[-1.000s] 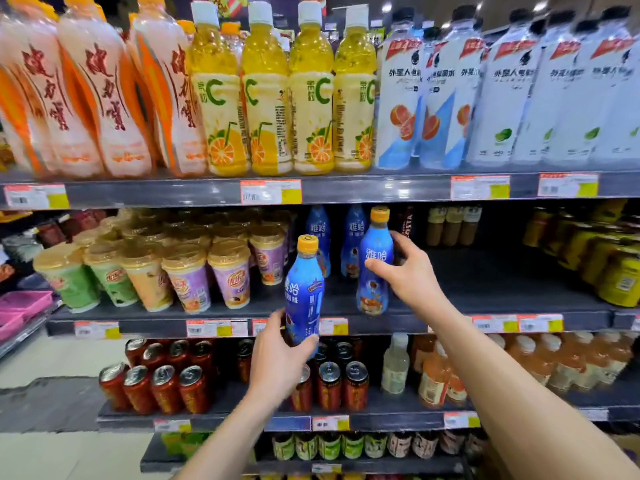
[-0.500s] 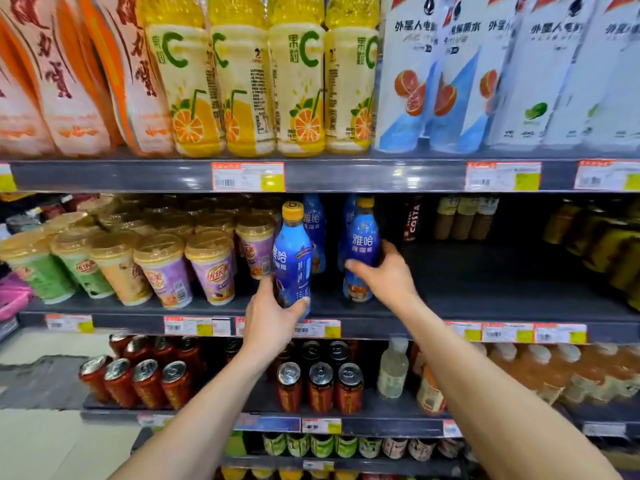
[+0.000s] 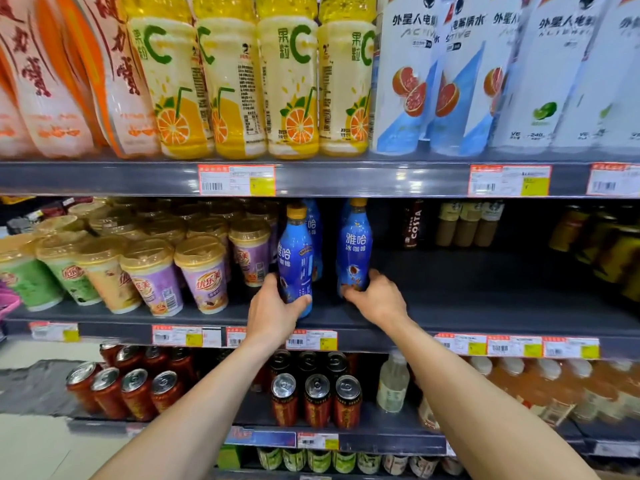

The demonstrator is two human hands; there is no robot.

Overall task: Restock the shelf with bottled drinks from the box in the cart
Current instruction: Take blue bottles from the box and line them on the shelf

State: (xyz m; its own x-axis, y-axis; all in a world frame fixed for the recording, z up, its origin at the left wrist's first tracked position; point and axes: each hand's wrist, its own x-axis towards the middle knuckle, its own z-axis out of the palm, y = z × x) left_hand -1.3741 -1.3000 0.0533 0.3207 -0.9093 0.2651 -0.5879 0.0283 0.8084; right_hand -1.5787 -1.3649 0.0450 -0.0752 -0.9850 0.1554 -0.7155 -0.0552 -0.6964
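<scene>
Two blue bottles with yellow caps stand upright on the dark middle shelf (image 3: 485, 306). My left hand (image 3: 273, 311) grips the lower part of the left blue bottle (image 3: 295, 258), near the shelf's front edge. My right hand (image 3: 375, 299) grips the base of the right blue bottle (image 3: 355, 251), which stands a little deeper in. More blue bottles show behind both. The box and cart are out of view.
Milk-tea cups (image 3: 204, 271) crowd the shelf left of the bottles. Brown coffee bottles (image 3: 464, 223) stand at the back right, yellow-green jars (image 3: 620, 258) at far right. Tall juice bottles (image 3: 294, 81) fill the shelf above; cans (image 3: 317, 400) sit below.
My left hand has carried its blue bottle up from below the shelf edge and onto the shelf. My right hand slid down its bottle to the base. The view moved closer.
</scene>
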